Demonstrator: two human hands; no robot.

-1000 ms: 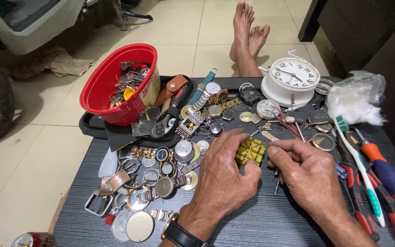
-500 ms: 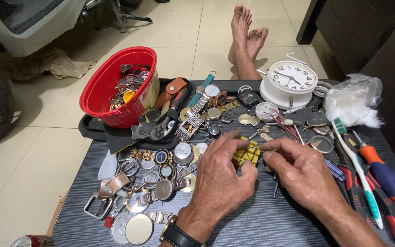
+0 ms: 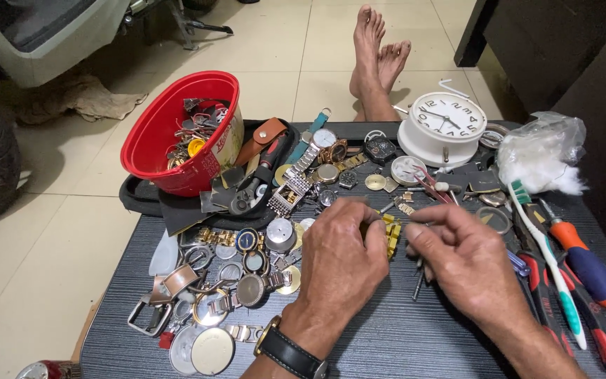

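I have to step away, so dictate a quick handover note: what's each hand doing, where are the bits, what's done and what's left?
Left hand: fingers closed on a gold watch bracelet, pressing it to the dark tabletop.
Right hand: fingers pinched on a thin tool beside the bracelet; its tip is hidden.
Around: loose watch cases and parts lie left of the hands, red bowl of parts at the back left, white clock at the back, toothbrush and screwdrivers on the right.
Done: bracelet is picked out and held.
Left: work on the bracelet appears unfinished; progress cannot be told.
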